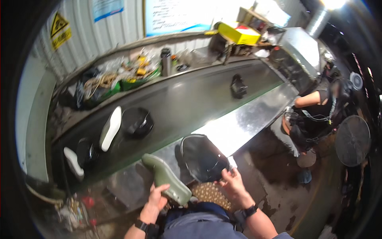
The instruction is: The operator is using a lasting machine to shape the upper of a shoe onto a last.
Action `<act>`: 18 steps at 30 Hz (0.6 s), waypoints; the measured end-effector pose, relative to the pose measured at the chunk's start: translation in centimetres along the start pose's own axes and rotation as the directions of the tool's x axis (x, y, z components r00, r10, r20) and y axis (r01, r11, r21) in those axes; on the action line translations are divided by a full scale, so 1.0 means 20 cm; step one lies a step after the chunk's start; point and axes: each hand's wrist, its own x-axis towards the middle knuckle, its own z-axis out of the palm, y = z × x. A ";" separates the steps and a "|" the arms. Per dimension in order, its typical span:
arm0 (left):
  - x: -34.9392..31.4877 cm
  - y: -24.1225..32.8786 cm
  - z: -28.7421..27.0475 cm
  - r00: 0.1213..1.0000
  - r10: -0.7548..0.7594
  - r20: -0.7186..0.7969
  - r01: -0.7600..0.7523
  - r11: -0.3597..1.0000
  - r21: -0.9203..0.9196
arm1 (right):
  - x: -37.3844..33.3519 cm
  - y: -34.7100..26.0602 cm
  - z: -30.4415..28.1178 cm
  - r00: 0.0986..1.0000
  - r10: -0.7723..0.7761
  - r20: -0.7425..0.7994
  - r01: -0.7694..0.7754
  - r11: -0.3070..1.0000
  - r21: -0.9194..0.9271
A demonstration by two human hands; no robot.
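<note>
My left hand (157, 196) is closed on the lower end of a pale green, smooth, foot-shaped piece (169, 179), with the thumb across its top. Beside it is a black, glossy, hollow piece (201, 157) with a wide rounded rim. My right hand (234, 184) grips its lower right edge between thumb and fingers. Whether the green and black pieces are joined, I cannot tell. Both are over the near edge of a metal ledge (131, 187).
Beyond the ledge runs a dark conveyor belt (187, 95). White sole-shaped pieces (111, 128) lie on it next to black glossy ones (137, 122), and another black object (238, 86) is farther right. A co-worker (318, 99) sits at right, near a round fan (353, 140).
</note>
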 end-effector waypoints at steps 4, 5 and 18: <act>0.08 -0.03 0.04 0.968 0.149 -0.202 -0.108 0.974 0.200 | 0.21 0.22 -0.35 0.920 0.248 0.305 -0.355 0.855 0.378; 0.16 -0.10 -0.03 0.910 0.220 -0.351 -0.143 0.962 0.232 | 0.22 0.23 -0.33 0.907 0.263 0.327 -0.379 0.849 0.367; -0.02 0.28 0.08 0.987 -0.156 0.043 0.161 0.963 -0.217 | -0.08 0.05 0.03 0.509 -0.085 0.857 0.856 0.157 -0.493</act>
